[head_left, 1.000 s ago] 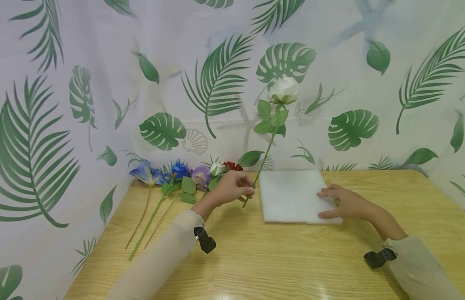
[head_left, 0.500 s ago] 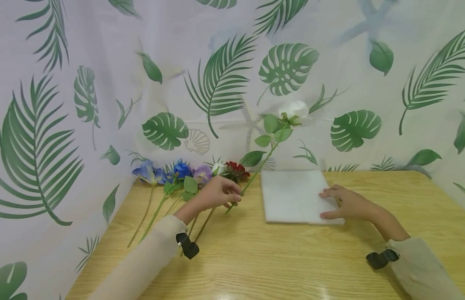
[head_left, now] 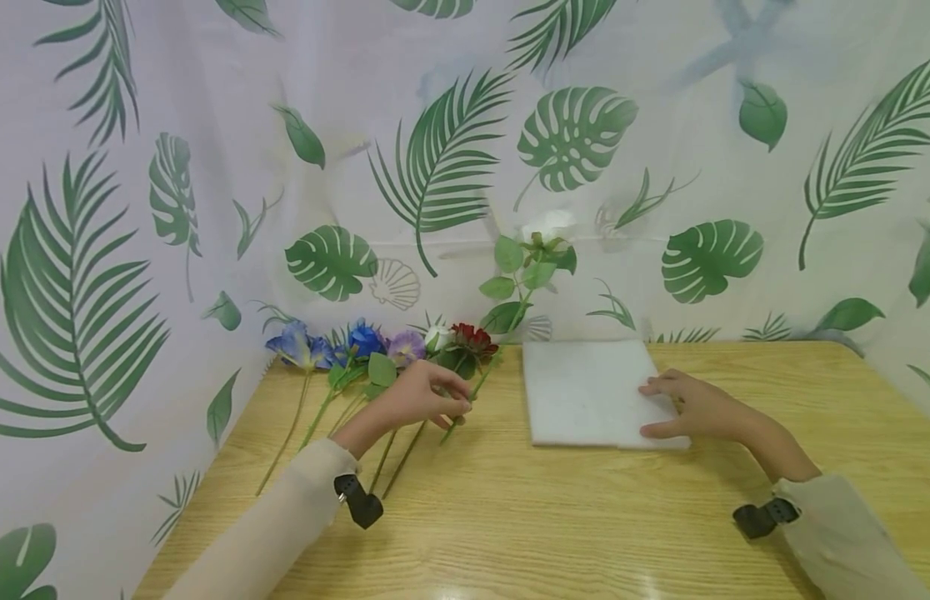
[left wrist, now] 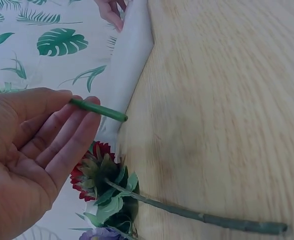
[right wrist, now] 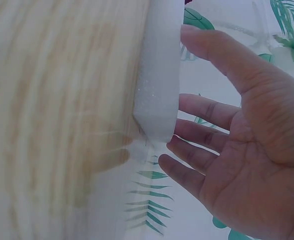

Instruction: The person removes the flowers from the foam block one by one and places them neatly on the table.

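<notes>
My left hand (head_left: 416, 400) pinches the lower end of a white rose's green stem (left wrist: 104, 110) between thumb and fingertips. The white rose (head_left: 549, 225) leans up and to the right, its bloom against the patterned cloth. Just behind the hand lies a red flower (left wrist: 93, 170) with a dark stem resting on the table. At the right, my right hand (head_left: 697, 407) rests with spread, relaxed fingers at the right edge of a white foam slab (head_left: 585, 392). In the right wrist view its thumb and fingertips meet the side of the slab (right wrist: 159, 75).
Left of the left hand lie a light blue flower (head_left: 292, 343), a deep blue rose (head_left: 365, 337), a purple flower (head_left: 405, 346) and a small white rose (head_left: 438, 336), stems toward the near side. A leaf-patterned cloth (head_left: 465, 125) hangs behind the wooden table (head_left: 547, 517).
My left hand has moved left and slightly down with the white rose, whose bloom is lower than a second ago. The red flower has come into fuller view. The right hand stays at the slab.
</notes>
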A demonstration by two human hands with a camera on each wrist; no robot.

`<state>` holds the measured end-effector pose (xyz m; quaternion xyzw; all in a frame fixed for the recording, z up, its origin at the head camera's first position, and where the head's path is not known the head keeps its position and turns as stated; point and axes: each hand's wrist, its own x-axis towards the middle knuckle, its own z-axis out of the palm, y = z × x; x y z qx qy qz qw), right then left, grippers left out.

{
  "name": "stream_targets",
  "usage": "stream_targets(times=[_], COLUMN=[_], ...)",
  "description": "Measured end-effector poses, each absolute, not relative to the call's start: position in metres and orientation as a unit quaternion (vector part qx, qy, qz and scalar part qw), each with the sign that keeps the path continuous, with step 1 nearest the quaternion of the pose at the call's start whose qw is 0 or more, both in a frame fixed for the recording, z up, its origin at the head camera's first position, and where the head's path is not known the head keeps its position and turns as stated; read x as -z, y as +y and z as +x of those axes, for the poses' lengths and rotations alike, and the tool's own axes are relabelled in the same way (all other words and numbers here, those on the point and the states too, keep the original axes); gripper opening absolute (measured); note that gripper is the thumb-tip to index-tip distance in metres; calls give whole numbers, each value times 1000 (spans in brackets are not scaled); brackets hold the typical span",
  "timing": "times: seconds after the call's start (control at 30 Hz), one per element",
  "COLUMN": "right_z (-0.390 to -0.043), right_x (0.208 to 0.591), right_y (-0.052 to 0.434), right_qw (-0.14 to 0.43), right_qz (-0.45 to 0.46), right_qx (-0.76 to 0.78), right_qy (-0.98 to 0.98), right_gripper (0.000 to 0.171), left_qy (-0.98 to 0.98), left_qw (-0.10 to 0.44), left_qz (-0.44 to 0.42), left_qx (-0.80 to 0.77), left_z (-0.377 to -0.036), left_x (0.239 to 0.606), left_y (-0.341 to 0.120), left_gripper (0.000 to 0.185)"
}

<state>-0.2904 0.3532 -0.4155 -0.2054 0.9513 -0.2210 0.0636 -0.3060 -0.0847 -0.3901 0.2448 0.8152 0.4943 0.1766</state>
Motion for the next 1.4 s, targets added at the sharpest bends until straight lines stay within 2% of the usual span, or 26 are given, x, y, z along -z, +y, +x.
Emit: stream_targets(times=[0.63, 1.13, 1.4], right_z=[-289, -290, -288], right_x=[414, 417, 416], right_y=[354, 354, 352], right_qw=[62, 62, 56], right_qz=[-208, -207, -207], right_qx=[217, 214, 214], right_qy=[952, 953, 953], right_gripper=[74, 75, 74], left_qy=[796, 787, 793], left_qw=[229, 272, 272], left_qz=[237, 244, 254], left_qx=[-508, -497, -482], left_z=[-298, -296, -297], left_x=[391, 407, 410], left_y=[-92, -103, -107], left_gripper=[26, 27, 18])
